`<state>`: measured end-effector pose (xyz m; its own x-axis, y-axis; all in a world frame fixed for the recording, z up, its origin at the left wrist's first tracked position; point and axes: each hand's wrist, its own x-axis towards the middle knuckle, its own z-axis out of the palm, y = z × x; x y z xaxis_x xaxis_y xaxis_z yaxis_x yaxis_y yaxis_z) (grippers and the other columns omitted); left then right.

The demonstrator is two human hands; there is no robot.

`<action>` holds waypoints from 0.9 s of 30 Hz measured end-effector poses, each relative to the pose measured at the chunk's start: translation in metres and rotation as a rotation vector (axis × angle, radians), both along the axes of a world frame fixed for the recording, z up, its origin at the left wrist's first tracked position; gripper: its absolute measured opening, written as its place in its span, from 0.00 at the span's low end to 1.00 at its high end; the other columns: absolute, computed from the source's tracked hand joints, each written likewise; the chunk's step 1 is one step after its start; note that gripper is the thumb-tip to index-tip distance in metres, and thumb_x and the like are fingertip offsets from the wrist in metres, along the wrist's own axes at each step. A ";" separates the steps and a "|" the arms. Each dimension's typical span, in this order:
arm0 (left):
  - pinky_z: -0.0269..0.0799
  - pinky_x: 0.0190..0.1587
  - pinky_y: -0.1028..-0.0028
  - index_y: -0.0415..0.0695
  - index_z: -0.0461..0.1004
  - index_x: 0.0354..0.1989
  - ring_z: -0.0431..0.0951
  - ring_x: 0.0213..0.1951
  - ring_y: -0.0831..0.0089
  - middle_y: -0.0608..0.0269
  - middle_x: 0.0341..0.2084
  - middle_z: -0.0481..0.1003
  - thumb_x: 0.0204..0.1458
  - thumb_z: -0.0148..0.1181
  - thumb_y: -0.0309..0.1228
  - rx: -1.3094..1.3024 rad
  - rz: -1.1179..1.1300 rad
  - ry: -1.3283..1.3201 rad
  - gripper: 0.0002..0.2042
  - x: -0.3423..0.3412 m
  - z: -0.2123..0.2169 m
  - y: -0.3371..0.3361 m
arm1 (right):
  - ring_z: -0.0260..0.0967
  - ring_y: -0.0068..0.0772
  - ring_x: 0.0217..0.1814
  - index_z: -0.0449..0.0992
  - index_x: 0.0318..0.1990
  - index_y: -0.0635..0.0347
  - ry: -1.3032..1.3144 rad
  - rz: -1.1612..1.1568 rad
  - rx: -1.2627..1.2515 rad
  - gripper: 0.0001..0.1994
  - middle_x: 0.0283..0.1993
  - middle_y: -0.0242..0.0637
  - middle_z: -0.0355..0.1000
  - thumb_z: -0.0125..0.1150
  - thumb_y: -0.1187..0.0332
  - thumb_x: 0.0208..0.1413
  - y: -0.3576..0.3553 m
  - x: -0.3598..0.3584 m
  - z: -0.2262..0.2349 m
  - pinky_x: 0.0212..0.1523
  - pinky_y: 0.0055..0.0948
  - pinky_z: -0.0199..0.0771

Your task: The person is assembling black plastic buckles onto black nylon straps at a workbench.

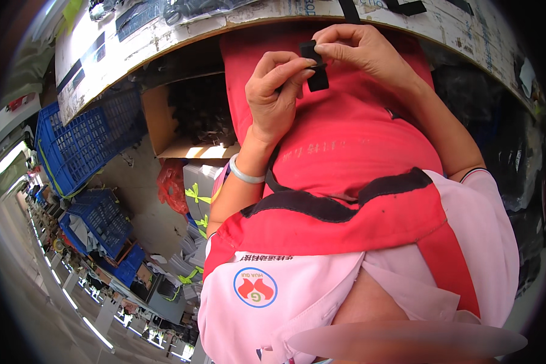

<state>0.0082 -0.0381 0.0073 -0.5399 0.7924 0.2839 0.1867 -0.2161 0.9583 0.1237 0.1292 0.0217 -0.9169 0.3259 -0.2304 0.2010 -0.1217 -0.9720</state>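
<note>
A short black strap [317, 80] is held between my two hands, in front of the red apron [346, 115]. My left hand [276, 88] pinches it between thumb and fingertips near its middle, where a narrow dark band or loop crosses it. At its upper end, the thumb and index finger of my right hand [355, 48] close on the strap's edge. The strap hangs a little below my left fingertips. Whether it is one folded piece or two, I cannot tell.
A worktable [224, 21] with a worn, papered top runs along the far side, with black strips [404, 7] on it. Below it, a cardboard box [158, 121] holds several dark pieces. Blue plastic crates [76, 145] stand at left, near a red plastic bag [171, 185] and tied bundles [200, 182].
</note>
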 end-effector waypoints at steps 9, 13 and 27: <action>0.62 0.22 0.83 0.41 0.80 0.38 0.69 0.22 0.84 0.65 0.32 0.72 0.49 0.62 0.16 -0.038 -0.008 0.015 0.09 0.002 0.002 -0.005 | 0.68 0.16 0.37 0.72 0.38 0.59 0.017 -0.096 -0.105 0.06 0.35 0.27 0.72 0.62 0.69 0.57 -0.005 -0.002 0.002 0.42 0.17 0.69; 0.61 0.21 0.83 0.39 0.79 0.37 0.69 0.22 0.84 0.65 0.30 0.72 0.50 0.61 0.16 -0.077 -0.030 -0.051 0.07 0.000 0.007 -0.015 | 0.71 0.19 0.38 0.71 0.39 0.60 0.068 -0.189 -0.072 0.09 0.36 0.30 0.73 0.64 0.70 0.55 -0.007 -0.014 -0.015 0.42 0.18 0.71; 0.52 0.13 0.85 0.36 0.75 0.39 0.63 0.14 0.83 0.65 0.26 0.72 0.64 0.49 0.37 -0.100 0.462 -0.484 0.15 -0.047 0.021 -0.084 | 0.69 0.19 0.33 0.74 0.46 0.60 -0.175 0.446 -0.141 0.13 0.37 0.30 0.72 0.55 0.60 0.62 -0.048 -0.037 -0.005 0.36 0.20 0.71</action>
<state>-0.0390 -0.1221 0.0285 -0.8773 0.4596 -0.1382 -0.2169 -0.1228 0.9685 0.0866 0.0815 0.0170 -0.9037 -0.1343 -0.4065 0.4217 -0.1151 -0.8994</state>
